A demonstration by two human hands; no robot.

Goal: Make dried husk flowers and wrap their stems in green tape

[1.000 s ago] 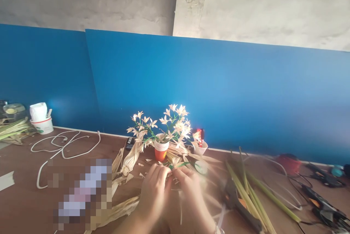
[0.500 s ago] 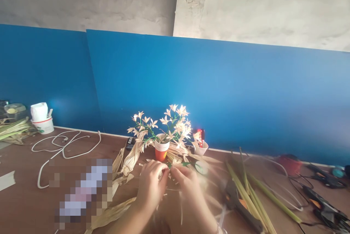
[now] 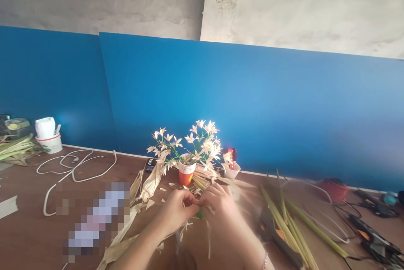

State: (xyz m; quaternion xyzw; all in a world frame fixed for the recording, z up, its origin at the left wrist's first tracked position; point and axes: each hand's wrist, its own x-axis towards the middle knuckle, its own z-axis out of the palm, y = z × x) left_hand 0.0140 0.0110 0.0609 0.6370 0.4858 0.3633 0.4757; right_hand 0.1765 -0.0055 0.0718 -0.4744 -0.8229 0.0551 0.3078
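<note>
My left hand [image 3: 175,209] and my right hand [image 3: 220,203] meet low in the middle of the view, fingertips pinched together on a small green stem piece [image 3: 200,212] with a pale husk bit. Just behind them stands an orange paper cup [image 3: 186,172] filled with cream husk flowers [image 3: 192,141] on green stems. Dried corn husks [image 3: 150,183] lie on the brown table to the left of my hands.
A white cable [image 3: 71,169] loops at the left, near a white cup [image 3: 49,137] by the blue wall. Long green stalks [image 3: 292,223] and a black glue gun [image 3: 274,232] lie at the right, with more cables and tools [image 3: 372,234] beyond. A blurred patch [image 3: 94,219] covers something at lower left.
My hands have drawn slightly nearer and tightened together around the small green piece; the wrists turned inward. The cup and flowers have not moved.
</note>
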